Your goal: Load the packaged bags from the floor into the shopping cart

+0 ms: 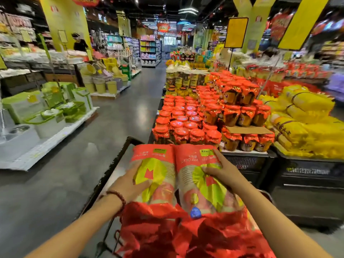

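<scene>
Two red packaged bags with yellow-green prints lie side by side over the shopping cart (119,155), whose black rim shows at the left. My left hand (130,183) holds the left bag (154,174) at its side, thumb on top. On the right bag (197,175) my right hand (221,170) grips, fingers curled over its upper face. Crumpled red packaging (186,233) fills the near end of the cart below my wrists. Most of the cart basket is hidden under the bags.
A display of red-capped jars (204,116) stands just ahead on the right, with yellow sacks (305,116) beside it. Green and white bins (48,108) sit on a low platform at the left. A grey aisle floor (121,108) runs between them. A person (79,43) stands far back left.
</scene>
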`<state>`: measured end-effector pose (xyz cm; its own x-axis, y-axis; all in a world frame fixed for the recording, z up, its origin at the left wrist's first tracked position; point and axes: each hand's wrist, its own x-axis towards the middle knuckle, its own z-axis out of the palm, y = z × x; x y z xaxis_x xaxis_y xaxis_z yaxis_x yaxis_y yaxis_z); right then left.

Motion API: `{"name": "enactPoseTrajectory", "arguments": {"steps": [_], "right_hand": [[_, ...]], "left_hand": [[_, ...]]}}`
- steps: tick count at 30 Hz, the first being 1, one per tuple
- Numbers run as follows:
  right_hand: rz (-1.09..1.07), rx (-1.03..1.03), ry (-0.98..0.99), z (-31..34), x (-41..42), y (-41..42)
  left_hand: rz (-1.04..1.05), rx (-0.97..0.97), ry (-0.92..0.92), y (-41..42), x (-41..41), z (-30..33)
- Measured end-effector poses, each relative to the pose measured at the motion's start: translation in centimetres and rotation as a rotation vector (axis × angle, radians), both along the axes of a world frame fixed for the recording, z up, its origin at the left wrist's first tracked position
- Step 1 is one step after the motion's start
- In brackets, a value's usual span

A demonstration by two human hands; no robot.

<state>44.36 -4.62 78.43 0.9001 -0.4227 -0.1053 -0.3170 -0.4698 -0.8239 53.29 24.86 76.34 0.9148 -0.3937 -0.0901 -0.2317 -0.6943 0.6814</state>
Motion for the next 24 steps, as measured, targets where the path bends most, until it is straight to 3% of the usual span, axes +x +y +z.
{"name": "enactPoseTrajectory", "arguments": {"steps": [5,11,17,24], "right_hand": [[-0.065,0.039,0.071,-0.4,-0.3,0.7],[-0.088,-0.191,0.181,0.3,-0.4,1.3],[-0.098,-0.277,0.207,0.6,-0.9,1.7],[-0.129,-0.348,0.185,1.3,-1.0,1.7]], "left_hand": [[-0.09,0.147,0.033,0.1,0.5,0.4],[-0.124,0.196,0.08,0.2,0.9,1.3],[-0.145,0.218,0.099,0.7,0.9,1.8],[-0.088,0.309,-0.055,1.1,1.6,4.5]]}}
